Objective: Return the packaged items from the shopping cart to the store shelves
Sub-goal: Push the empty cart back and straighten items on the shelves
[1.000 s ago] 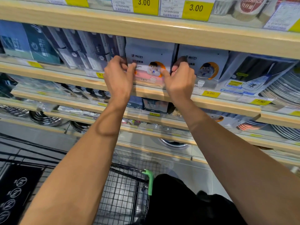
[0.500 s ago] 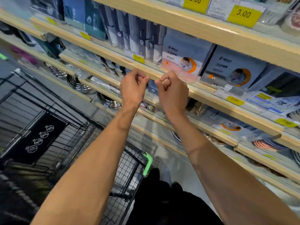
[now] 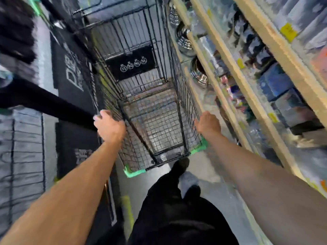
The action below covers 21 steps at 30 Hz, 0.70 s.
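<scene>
Cart (image 3: 152, 110): straight ahead of me.
Shelves (image 3: 247, 85): right of cart.
My left hand (image 3: 109, 128): at cart's left rim.
My right hand (image 3: 208, 123): at cart's right rim.

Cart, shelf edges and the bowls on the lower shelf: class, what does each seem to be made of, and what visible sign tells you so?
Cart: black-coated metal wire, judging by its thin grid mesh; corner trim looks like green plastic.
Shelf edges: pale wood or wood-look laminate, with a matte tan face; blur hides any grain.
Bowls: probably polished steel, given their bright mirror-like glints.
</scene>
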Each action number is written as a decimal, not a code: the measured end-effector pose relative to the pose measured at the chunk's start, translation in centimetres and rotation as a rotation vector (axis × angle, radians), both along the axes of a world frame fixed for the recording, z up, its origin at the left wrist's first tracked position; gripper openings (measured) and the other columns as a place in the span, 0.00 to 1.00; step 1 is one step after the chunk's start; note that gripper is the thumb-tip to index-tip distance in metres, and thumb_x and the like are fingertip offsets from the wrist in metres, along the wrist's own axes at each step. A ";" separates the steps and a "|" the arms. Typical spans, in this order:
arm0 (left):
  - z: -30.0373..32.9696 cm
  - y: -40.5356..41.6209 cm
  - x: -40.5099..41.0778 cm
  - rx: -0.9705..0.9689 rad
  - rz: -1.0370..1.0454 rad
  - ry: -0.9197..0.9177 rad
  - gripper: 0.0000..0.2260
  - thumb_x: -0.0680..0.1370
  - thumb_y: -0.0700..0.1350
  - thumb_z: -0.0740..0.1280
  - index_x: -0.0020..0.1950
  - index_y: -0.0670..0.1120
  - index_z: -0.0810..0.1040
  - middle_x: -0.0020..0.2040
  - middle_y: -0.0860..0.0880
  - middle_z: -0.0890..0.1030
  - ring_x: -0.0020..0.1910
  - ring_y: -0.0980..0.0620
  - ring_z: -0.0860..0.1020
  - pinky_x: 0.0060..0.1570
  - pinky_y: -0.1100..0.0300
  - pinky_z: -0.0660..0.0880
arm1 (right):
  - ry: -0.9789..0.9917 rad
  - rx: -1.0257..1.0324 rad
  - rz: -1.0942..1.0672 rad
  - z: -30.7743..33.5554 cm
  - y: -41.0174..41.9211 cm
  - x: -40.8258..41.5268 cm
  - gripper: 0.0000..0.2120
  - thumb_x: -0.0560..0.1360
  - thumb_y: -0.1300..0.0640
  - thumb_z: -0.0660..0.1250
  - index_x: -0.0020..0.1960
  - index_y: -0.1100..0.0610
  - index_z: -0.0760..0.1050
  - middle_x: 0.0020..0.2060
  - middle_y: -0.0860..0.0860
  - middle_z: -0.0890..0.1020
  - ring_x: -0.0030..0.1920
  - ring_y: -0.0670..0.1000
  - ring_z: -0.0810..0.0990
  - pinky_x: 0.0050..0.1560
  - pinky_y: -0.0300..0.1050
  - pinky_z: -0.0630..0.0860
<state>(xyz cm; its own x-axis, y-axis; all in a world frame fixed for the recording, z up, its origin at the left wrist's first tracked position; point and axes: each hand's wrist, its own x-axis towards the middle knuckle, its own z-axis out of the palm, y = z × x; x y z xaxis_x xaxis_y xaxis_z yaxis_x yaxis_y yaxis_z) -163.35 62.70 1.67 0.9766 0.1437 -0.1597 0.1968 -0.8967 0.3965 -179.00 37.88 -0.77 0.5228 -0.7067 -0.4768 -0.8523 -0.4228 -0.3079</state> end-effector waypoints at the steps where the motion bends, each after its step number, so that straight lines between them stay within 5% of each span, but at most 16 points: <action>1: -0.4 1.6 0.1 0.015 0.048 0.030 0.23 0.71 0.44 0.73 0.63 0.43 0.71 0.64 0.39 0.70 0.64 0.38 0.70 0.61 0.48 0.71 | 0.023 -0.049 0.025 -0.1 0.0 0.3 0.11 0.80 0.56 0.64 0.56 0.64 0.77 0.54 0.62 0.83 0.56 0.61 0.82 0.52 0.50 0.78; 4: -2.4 5.5 0.9 -0.003 0.136 0.210 0.26 0.73 0.45 0.73 0.68 0.40 0.68 0.64 0.38 0.73 0.63 0.37 0.73 0.63 0.47 0.72 | 0.048 -0.116 0.075 -0.8 0.1 2.3 0.11 0.78 0.57 0.67 0.52 0.65 0.80 0.51 0.61 0.83 0.54 0.59 0.83 0.48 0.48 0.79; 7: -5.2 7.5 1.6 0.048 0.063 0.378 0.16 0.77 0.43 0.67 0.64 0.41 0.75 0.58 0.37 0.80 0.58 0.37 0.78 0.57 0.47 0.76 | 0.030 -0.145 0.057 -2.3 -0.2 4.3 0.10 0.79 0.59 0.65 0.54 0.66 0.79 0.51 0.61 0.82 0.54 0.61 0.82 0.45 0.49 0.75; 10: -6.5 8.1 2.8 0.180 -0.005 0.292 0.11 0.79 0.37 0.62 0.61 0.41 0.78 0.53 0.36 0.82 0.55 0.35 0.79 0.53 0.46 0.77 | 0.017 -0.175 0.074 -3.7 -0.3 5.8 0.06 0.78 0.62 0.67 0.49 0.65 0.80 0.46 0.59 0.84 0.49 0.60 0.83 0.40 0.45 0.71; 14: -8.6 8.5 6.1 0.168 -0.001 0.206 0.07 0.80 0.41 0.63 0.54 0.40 0.79 0.49 0.37 0.82 0.50 0.34 0.79 0.50 0.46 0.76 | 0.018 -0.120 0.022 -3.6 -1.3 10.0 0.03 0.76 0.65 0.70 0.43 0.63 0.81 0.39 0.59 0.83 0.45 0.59 0.85 0.38 0.42 0.72; 18: -9.5 7.4 12.6 -0.051 0.066 0.198 0.06 0.79 0.44 0.60 0.46 0.50 0.76 0.46 0.46 0.84 0.44 0.40 0.83 0.53 0.48 0.80 | -0.070 -0.066 -0.007 -3.5 -2.6 16.0 0.16 0.74 0.64 0.73 0.37 0.70 0.68 0.30 0.51 0.75 0.37 0.53 0.80 0.33 0.41 0.73; 21: -9.8 7.0 18.2 -0.124 0.142 0.193 0.07 0.80 0.42 0.60 0.46 0.50 0.76 0.46 0.48 0.84 0.44 0.44 0.83 0.51 0.50 0.81 | -0.061 -0.080 0.022 -4.3 -3.0 21.2 0.09 0.74 0.59 0.75 0.40 0.62 0.78 0.28 0.48 0.74 0.29 0.45 0.73 0.25 0.33 0.60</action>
<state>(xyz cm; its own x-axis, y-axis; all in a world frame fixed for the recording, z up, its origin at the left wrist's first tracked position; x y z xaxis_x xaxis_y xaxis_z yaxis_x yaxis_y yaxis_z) -145.19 69.66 -8.09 0.8977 0.2448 -0.3664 0.4000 -0.8016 0.4444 -157.83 34.92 -5.09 0.5652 -0.7293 -0.3857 -0.8231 -0.4668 -0.3234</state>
